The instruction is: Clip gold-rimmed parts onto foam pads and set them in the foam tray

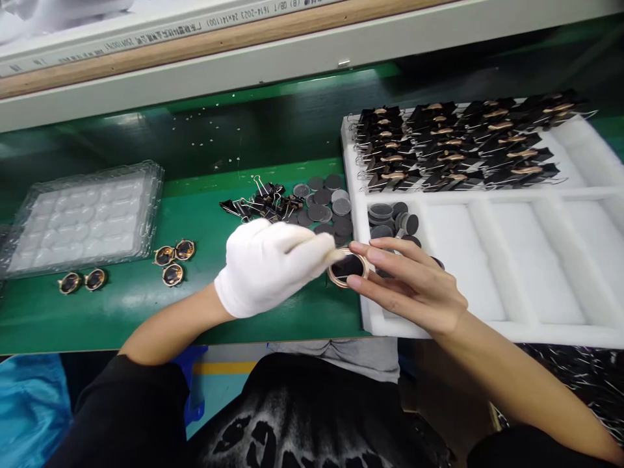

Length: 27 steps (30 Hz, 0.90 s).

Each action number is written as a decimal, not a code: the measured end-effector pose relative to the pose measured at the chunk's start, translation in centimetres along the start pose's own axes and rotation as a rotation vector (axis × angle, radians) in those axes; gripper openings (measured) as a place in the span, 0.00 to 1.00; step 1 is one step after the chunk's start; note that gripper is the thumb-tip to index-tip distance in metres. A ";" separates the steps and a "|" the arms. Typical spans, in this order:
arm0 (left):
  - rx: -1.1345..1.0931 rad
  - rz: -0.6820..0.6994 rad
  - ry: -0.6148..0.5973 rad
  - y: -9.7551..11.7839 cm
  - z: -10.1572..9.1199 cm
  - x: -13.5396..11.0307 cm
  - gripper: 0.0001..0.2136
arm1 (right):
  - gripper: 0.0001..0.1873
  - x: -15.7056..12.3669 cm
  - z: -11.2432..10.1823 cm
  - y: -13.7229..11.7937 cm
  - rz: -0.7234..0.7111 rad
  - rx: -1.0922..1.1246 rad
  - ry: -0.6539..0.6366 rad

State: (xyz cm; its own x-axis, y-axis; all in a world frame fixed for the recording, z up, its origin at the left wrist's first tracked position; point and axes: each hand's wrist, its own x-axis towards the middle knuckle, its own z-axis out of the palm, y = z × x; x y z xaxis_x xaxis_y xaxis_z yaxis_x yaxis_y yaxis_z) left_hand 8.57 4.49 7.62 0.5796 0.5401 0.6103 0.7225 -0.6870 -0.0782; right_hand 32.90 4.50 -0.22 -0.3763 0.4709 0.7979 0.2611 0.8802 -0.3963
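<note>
A round watch case [348,268] with a rose-gold rim and dark face is between my hands, above the front edge of the table. My right hand [414,279], bare, grips its rim from the right between thumb and fingers. The white-gloved left hand [277,263] is closed in a pinch, its fingertips at the case's upper left rim. Whatever is in that pinch is hidden. Behind the hands lie loose dark round discs [322,205] and a heap of black binder clips [266,201].
A white foam tray [507,260] on the right holds rows of clipped gold pieces [453,146] and more discs [383,214]. On the left are clear plastic trays [82,221] and several gold-rimmed watch cases [173,274]. A shelf edge [263,49] spans the back.
</note>
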 end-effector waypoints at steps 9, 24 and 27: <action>-0.030 0.324 -0.187 -1.2 -0.6 0.8 0.20 | 0.22 1.6 -1.6 -1.2 -0.210 -0.132 -0.167; -1.299 -0.656 -0.724 -0.4 0.2 0.5 0.22 | 0.26 0.9 -0.9 -1.3 -0.134 -0.113 0.000; -0.949 -0.388 -0.347 -0.6 0.4 0.1 0.27 | 0.32 0.8 -0.8 -1.4 -0.035 -0.074 0.007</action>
State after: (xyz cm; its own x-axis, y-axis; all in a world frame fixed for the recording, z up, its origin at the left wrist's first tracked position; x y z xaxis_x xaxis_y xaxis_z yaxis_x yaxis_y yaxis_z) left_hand 8.33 5.13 7.41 0.5570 0.8076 0.1934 0.3793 -0.4546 0.8059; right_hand 32.93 3.58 1.35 -0.3798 0.4396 0.8139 0.3128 0.8891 -0.3342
